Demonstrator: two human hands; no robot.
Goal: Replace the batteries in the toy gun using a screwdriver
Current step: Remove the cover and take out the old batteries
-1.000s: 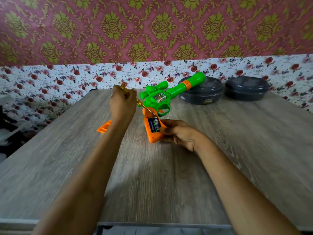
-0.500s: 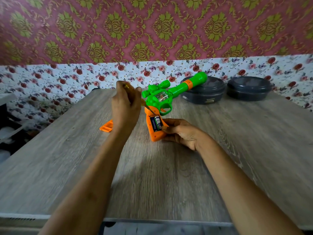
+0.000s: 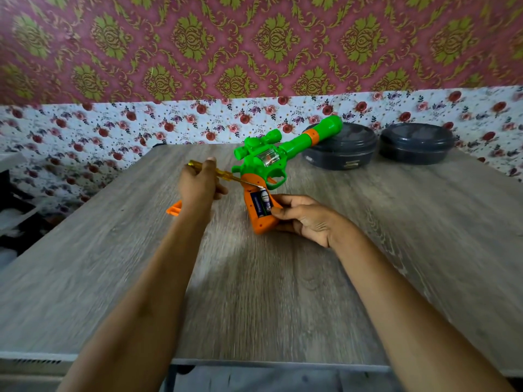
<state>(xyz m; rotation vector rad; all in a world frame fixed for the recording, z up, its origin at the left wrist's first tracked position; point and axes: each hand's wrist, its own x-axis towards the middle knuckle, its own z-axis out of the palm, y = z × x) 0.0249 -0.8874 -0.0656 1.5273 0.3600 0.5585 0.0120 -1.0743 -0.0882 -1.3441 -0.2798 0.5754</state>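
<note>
A green toy gun (image 3: 294,144) with an orange grip (image 3: 261,224) lies on the wooden table (image 3: 283,292), barrel pointing to the far right. The grip's battery compartment is uncovered and batteries (image 3: 261,203) show inside. My right hand (image 3: 305,219) holds the grip from the right side. My left hand (image 3: 198,185) grips a yellow-handled screwdriver (image 3: 223,174); its metal tip reaches the top end of the batteries. An orange battery cover (image 3: 174,208) lies on the table, partly hidden behind my left wrist.
Two dark round lidded containers (image 3: 342,152) (image 3: 416,144) stand at the back right by the floral wall; the gun's barrel reaches over the nearer one. The table's front edge (image 3: 254,362) runs close to me.
My left hand has tilted the screwdriver lower and its tip has moved down to the top of the batteries. My right hand stays on the grip.
</note>
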